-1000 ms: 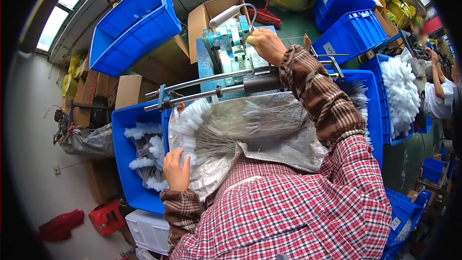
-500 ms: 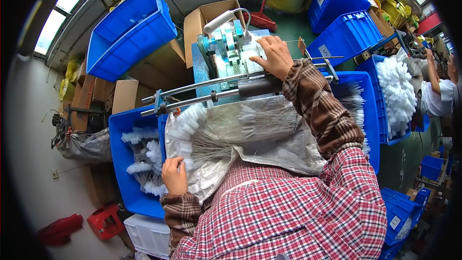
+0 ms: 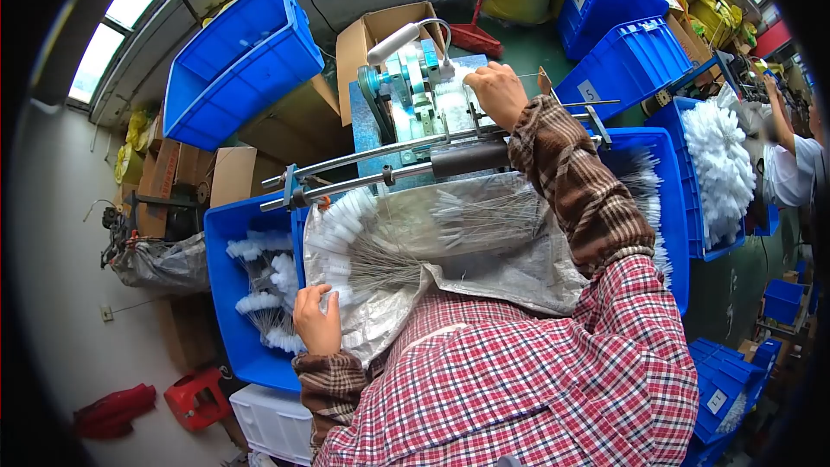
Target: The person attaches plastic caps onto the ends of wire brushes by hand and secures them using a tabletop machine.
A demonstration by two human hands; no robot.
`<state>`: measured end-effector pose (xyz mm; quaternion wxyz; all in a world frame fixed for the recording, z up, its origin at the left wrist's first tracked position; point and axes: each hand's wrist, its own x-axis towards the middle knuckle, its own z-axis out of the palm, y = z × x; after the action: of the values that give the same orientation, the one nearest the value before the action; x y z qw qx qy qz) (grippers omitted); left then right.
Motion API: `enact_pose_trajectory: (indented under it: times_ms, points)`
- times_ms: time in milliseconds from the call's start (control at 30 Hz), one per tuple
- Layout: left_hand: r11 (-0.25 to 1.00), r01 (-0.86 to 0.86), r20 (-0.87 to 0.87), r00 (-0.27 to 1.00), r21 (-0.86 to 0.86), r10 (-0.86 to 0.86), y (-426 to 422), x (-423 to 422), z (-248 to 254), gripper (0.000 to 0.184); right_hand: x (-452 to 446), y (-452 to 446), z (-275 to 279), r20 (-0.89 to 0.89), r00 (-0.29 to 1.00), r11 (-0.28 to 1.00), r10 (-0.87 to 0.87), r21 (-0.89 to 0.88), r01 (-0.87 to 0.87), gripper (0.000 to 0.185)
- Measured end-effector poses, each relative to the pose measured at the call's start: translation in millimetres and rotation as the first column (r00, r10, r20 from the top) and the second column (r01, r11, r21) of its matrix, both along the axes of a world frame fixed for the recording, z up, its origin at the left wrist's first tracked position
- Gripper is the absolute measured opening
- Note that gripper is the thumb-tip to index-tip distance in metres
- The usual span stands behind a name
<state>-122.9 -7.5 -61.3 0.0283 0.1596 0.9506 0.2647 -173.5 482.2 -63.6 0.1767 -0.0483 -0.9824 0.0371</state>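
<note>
My right hand (image 3: pixel 499 93) is at the right side of a small machine (image 3: pixel 411 91) under a lamp, its fingers bent and drawn together. A thin wire (image 3: pixel 529 75) shows just beyond it; whatever the fingertips hold is hidden. On the left, my left hand (image 3: pixel 317 322) rests beside a fan of white-bristled wire brushes (image 3: pixel 339 238), thumb and fingers apart, gripping nothing visible. The brushes lie on a grey cloth (image 3: pixel 380 316) across my lap. More wire stems (image 3: pixel 488 212) lie on the cloth below the dark roller (image 3: pixel 469 157).
A blue bin (image 3: pixel 226 329) with brushes stands at left, another blue bin (image 3: pixel 679 233) at right. Metal rods (image 3: pixel 372 151) cross in front of the machine. White brushes fill a further bin (image 3: pixel 716 169); a co-worker (image 3: pixel 795 164) is at far right.
My right hand has drawn its fingers in from a spread pose over the machine and shifted slightly right. My left hand keeps its place beside the brushes. The view has shifted slightly.
</note>
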Motion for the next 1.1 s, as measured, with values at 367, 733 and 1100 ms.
enact_pose_trajectory:
  times_ms: [367, 733, 1100]
  points:
    - [0.997, 0.067, -0.005, 0.998, -0.038, -0.067, -3.2, -1.7, -4.2, 0.018, 9.9, -6.6, 10.8, -0.144, 0.989, 0.994, -0.026, -0.106, 0.011, 0.022]
    - [0.998, 0.059, 0.096, 0.994, -0.018, -0.057, -1.3, -2.2, -6.5, 0.014, 22.8, -33.4, 15.0, 0.054, 0.994, 0.987, -0.09, -0.129, 0.096, 0.046]
    - [0.983, 0.093, 0.08, 0.993, -0.16, -0.082, -8.2, 1.2, -2.6, 0.027, 14.2, -40.7, 13.3, 0.056, 0.998, 0.989, -0.036, -0.142, 0.043, 0.037]
